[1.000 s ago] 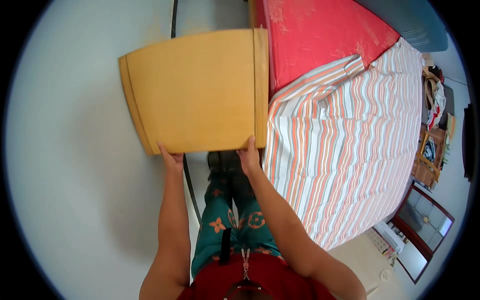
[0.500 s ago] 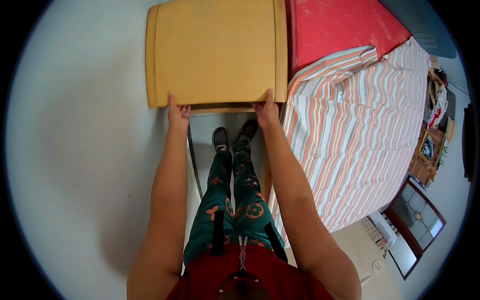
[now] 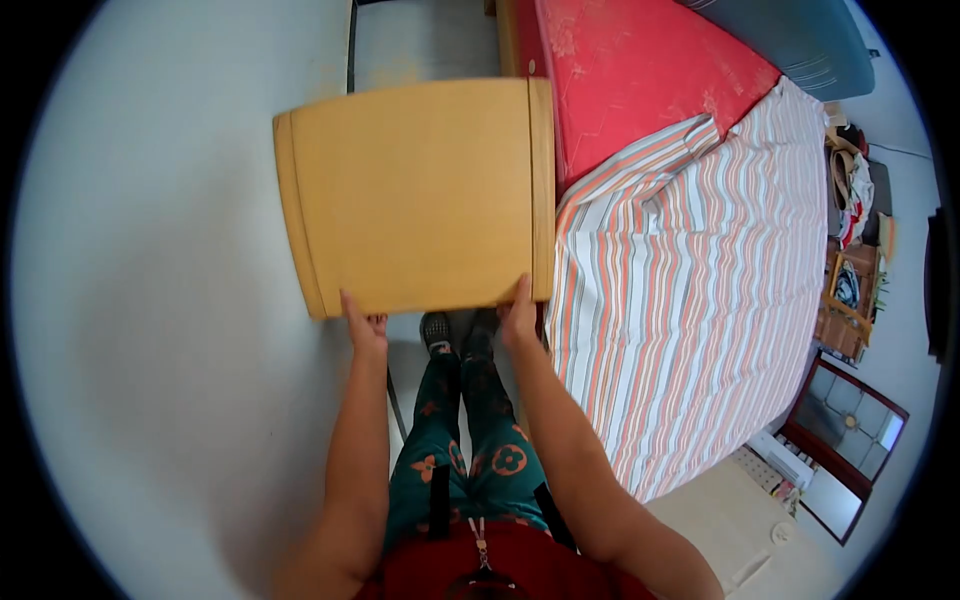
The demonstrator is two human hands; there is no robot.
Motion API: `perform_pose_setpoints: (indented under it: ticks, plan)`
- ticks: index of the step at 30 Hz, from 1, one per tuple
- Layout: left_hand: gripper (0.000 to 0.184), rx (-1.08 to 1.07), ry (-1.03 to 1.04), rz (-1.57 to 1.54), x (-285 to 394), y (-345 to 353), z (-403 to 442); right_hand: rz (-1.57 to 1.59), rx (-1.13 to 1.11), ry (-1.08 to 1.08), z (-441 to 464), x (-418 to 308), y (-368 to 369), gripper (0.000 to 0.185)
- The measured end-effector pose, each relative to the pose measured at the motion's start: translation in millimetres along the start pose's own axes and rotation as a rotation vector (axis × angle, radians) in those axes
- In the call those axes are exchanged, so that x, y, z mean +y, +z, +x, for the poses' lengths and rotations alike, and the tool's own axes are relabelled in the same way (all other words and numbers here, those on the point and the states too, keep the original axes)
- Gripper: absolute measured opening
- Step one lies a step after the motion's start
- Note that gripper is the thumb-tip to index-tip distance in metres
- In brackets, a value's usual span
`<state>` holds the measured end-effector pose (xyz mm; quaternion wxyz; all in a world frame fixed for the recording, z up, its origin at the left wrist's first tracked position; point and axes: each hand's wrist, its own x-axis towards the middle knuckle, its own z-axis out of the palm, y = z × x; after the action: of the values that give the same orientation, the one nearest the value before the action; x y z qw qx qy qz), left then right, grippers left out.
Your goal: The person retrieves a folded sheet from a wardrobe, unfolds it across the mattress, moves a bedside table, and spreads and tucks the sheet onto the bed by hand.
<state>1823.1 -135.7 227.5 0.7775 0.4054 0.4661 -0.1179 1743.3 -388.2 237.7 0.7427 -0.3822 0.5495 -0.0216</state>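
A yellow wooden bedside table (image 3: 415,195), seen from above, stands between the wall and the bed, close to my feet. My left hand (image 3: 364,324) grips the near edge of its top at the left corner, thumb on the upper face and fingers curled below. At the right corner my right hand (image 3: 517,312) holds the same edge, with its thumb also on top. The sides and legs of the table are hidden under the top.
The bed at the right has a red mattress (image 3: 630,85) and a striped sheet (image 3: 690,290). A white wall (image 3: 180,260) runs along the left. My shoes (image 3: 436,330) are right at the table's near edge. A cream cabinet (image 3: 740,525) is at the lower right.
The bedside table has come toward my body with both hands on it, and floor now shows behind it. It also looks slightly turned. My grip on its edge stays the same.
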Motion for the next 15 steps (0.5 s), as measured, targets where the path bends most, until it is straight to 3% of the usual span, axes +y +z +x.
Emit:
perform_pose_setpoints:
  ticks: [3, 6, 9, 12, 15]
  plan:
    - [0.045, 0.033, 0.012, 0.001, -9, -17, -17, 0.069, 0.042, 0.018, -19, 16, -15, 0.052]
    - [0.042, -0.084, 0.027, 0.008, -10, -27, -21, 0.141, 0.102, -0.004, -33, 13, -8, 0.053]
    - [0.043, 0.057, 0.010, 0.010, -11, -22, -20, 0.143, 0.171, 0.023, -29, 15, -5, 0.054]
    - [0.043, -0.024, 0.062, 0.010, -4, -11, -12, 0.108, 0.126, -0.010, -33, -5, 12, 0.055]
    - [0.040, 0.103, 0.029, 0.001, 15, 30, 6, 0.105, 0.107, -0.024, 7, -13, 23, 0.057]
